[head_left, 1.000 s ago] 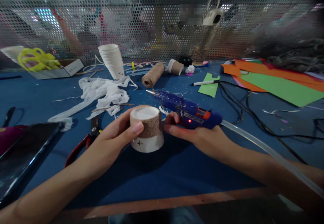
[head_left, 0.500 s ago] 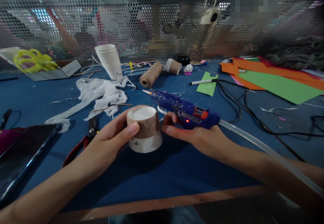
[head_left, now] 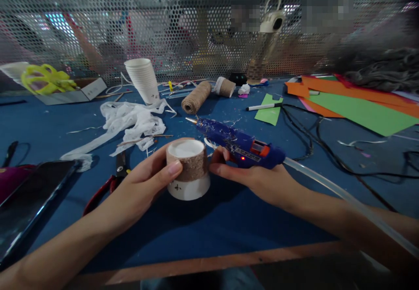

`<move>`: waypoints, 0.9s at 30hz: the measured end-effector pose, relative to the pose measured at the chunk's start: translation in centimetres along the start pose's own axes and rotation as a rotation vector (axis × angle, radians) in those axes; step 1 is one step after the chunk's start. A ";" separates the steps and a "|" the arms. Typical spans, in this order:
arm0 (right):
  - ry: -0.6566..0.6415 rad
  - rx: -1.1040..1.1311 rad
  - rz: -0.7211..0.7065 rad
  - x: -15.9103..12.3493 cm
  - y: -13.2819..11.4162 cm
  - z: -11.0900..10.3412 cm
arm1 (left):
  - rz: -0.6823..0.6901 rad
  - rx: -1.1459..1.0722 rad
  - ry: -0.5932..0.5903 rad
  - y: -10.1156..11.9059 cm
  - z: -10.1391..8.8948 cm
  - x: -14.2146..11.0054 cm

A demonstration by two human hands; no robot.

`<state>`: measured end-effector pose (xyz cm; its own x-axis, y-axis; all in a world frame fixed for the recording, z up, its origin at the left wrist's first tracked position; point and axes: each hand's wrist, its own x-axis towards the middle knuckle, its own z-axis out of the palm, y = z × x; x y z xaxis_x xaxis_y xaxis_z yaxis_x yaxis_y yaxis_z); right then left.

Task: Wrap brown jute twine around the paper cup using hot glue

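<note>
My left hand (head_left: 155, 172) grips a paper cup (head_left: 189, 189) held bottom up, its thumb on the near side. Brown twine (head_left: 193, 167) is wound around the upper part of the cup, while the lower white band is bare. In my right hand (head_left: 258, 178) is a blue hot glue gun (head_left: 225, 137), its red light on and its metal nozzle pointing left, beyond the cup. A clear glue stick (head_left: 314, 178) trails from its back end. The right fingertips are close beside the cup; whether they touch it I cannot tell.
Behind lie a twine spool (head_left: 196, 97), a stack of paper cups (head_left: 143, 80) and a twine-wrapped cup (head_left: 225, 87). White lace (head_left: 131, 117), red-handled pliers (head_left: 101, 194) and a phone (head_left: 32, 207) are left. Coloured paper (head_left: 360, 108) and black cable (head_left: 343, 163) lie right. A mesh panel (head_left: 183, 23) stands behind.
Almost nothing differs. The whole view has shifted slightly, and the cup sits marginally further right in my left hand's hold. Both hands keep the same grip.
</note>
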<state>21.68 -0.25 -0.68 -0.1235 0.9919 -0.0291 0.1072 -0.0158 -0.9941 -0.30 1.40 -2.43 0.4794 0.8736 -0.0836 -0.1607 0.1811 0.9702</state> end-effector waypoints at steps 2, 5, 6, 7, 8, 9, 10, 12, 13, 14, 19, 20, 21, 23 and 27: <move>0.004 -0.018 -0.018 0.1 0.2 0.1 | -0.044 -0.025 0.031 0.2 0.4 -0.2; 0.027 -0.030 -0.078 0.1 0.6 0.2 | -0.106 -0.031 0.053 0.7 1.0 -0.3; 0.034 -0.038 -0.098 0.1 0.7 0.3 | -0.102 -0.012 0.051 0.8 1.2 -0.3; 0.040 -0.049 -0.114 0.1 0.8 0.3 | -0.086 0.018 0.045 0.9 1.3 -0.2; 0.044 -0.064 -0.124 0.2 0.9 0.4 | -0.076 0.049 0.048 0.9 1.3 -0.2; 0.048 -0.079 -0.127 0.2 1.0 0.4 | -0.071 0.074 0.062 0.9 1.3 -0.1; 0.052 -0.086 -0.125 0.2 1.1 0.5 | -0.071 0.095 0.078 0.8 1.2 -0.1; 0.062 -0.063 -0.116 0.2 1.2 0.5 | -0.086 0.115 0.111 0.7 1.1 0.0; 0.070 -0.041 -0.114 0.2 1.2 0.5 | -0.094 0.114 0.121 0.7 1.0 0.0; 0.076 -0.024 -0.112 0.3 1.2 0.5 | -0.096 0.105 0.130 0.7 1.0 0.0; 0.075 -0.041 -0.104 0.3 1.2 0.4 | -0.076 0.008 0.137 1.1 1.3 0.1; 0.078 -0.044 -0.108 0.2 1.2 0.4 | -0.070 -0.003 0.137 1.2 1.3 0.1; 0.084 -0.044 -0.113 0.2 1.2 0.4 | -0.068 -0.008 0.132 1.3 1.4 0.1; 0.094 -0.046 -0.120 0.2 1.2 0.4 | -0.071 -0.008 0.116 1.3 1.3 0.1; 0.094 -0.052 -0.121 0.1 1.0 0.4 | -0.061 -0.009 0.084 1.2 1.2 0.0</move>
<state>21.42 -0.22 -1.74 -0.0461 0.9936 0.1033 0.1487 0.1091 -0.9828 0.57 1.08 -0.94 0.4143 0.8956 -0.1621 -0.1414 0.2393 0.9606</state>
